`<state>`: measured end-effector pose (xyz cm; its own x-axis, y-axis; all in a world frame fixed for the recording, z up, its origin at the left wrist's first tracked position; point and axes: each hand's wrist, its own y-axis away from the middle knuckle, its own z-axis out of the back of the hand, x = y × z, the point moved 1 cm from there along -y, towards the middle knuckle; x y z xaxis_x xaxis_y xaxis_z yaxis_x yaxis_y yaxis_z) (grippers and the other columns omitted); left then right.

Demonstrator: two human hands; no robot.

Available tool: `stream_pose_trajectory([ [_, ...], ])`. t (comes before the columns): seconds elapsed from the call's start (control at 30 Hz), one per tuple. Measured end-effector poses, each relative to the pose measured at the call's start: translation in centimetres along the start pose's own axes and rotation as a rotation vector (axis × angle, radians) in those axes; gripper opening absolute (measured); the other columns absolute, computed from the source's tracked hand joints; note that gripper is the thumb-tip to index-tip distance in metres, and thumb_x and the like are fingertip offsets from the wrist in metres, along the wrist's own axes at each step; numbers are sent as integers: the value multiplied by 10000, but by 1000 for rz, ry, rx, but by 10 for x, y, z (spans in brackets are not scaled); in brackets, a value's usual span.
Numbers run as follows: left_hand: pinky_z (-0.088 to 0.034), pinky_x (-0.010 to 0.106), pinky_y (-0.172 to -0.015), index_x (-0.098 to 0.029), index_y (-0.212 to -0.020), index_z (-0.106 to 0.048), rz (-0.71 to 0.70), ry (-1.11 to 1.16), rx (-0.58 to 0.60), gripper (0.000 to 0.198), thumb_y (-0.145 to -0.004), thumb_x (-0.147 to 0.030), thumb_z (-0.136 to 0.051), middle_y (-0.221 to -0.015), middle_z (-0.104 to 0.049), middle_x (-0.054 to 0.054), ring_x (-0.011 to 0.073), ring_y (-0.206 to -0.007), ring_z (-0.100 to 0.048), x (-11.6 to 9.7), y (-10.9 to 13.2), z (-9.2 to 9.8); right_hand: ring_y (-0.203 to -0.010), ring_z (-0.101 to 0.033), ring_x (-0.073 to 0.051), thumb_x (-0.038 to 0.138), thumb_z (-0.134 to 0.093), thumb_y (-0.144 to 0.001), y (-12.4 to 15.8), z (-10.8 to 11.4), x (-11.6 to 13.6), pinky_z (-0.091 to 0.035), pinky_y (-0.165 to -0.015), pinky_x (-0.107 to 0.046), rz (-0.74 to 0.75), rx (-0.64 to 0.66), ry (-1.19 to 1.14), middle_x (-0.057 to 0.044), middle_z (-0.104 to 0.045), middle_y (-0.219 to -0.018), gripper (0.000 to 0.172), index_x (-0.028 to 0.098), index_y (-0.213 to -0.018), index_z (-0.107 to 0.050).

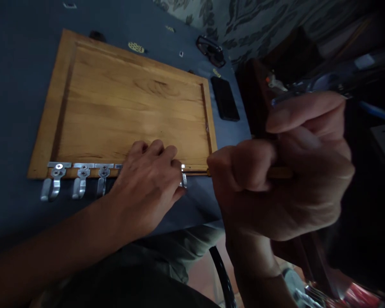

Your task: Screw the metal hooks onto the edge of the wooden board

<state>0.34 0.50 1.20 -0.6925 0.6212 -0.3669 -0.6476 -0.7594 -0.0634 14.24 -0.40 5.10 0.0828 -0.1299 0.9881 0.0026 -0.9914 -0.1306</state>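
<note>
A framed wooden board (131, 102) lies on the blue tabletop. Along its near edge sits a row of metal hooks (80, 182), with cross-head screws visible in the leftmost ones. My left hand (150, 179) rests over the right end of this row, its fingers curled down around a metal hook (184, 180) that is mostly covered. Closer to the camera, my right hand (282, 179) is closed around what looks like a screwdriver (280, 172). Only bits of its yellow handle show between the fingers, and a thin dark shaft seems to point left toward the hook.
A black phone (225, 98) lies right of the board, with dark glasses (211, 50) behind it. A patterned cloth (208, 17) borders the table's far side. Past the right edge are dim, cluttered items; a black curved bar (223, 276) stands below.
</note>
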Motion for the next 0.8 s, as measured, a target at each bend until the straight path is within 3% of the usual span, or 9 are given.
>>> stream_pose_trajectory([
  [0.1,-523,549,-894,-161,-957,-773,25,10,56,204,-969,-360,-729,-973,-694,107,369,-1071,-671,0,-2,3,-358,-126,-59,174,-457,-1010,-6,-1,6,-171,-381,-216,76,132,-137,102,-251,-513,292,276,-804,-637],
  [0.2,-520,573,-939,-171,-1022,-781,46,36,112,199,-984,-352,-706,-1089,-722,116,373,-1124,-663,-1,-5,4,-364,-156,-46,130,-490,-1010,-12,-1,11,-181,-390,-199,56,232,-106,104,-289,-525,325,274,-773,-659],
  [0.33,-512,576,-960,-175,-1053,-788,58,45,149,215,-1000,-354,-681,-1199,-729,142,377,-1166,-651,-2,-7,6,-365,-154,-33,248,-637,-981,-20,0,18,-201,-398,-186,67,369,-117,120,-221,-486,298,246,-688,-584],
  [0.5,-498,533,-974,-181,-972,-777,66,69,127,196,-991,-358,-695,-1213,-735,131,349,-1160,-646,-1,-5,6,-374,-202,-36,336,-648,-937,-26,3,21,-187,-378,-187,17,577,-142,103,-250,-500,312,249,-654,-552],
  [0.67,-489,487,-962,-182,-921,-759,51,86,80,216,-990,-377,-695,-1135,-742,114,318,-1120,-646,0,-4,4,-346,-162,-22,388,-483,-1003,-30,-1,20,-134,-362,-175,14,578,-221,105,-247,-491,364,262,-671,-565],
  [0.8,-492,522,-946,-189,-956,-774,54,54,94,210,-978,-388,-710,-1165,-731,115,339,-1113,-647,1,-4,2,-349,-182,-34,252,-551,-973,-28,1,13,-162,-345,-196,69,600,-182,107,-250,-499,251,267,-729,-609],
])
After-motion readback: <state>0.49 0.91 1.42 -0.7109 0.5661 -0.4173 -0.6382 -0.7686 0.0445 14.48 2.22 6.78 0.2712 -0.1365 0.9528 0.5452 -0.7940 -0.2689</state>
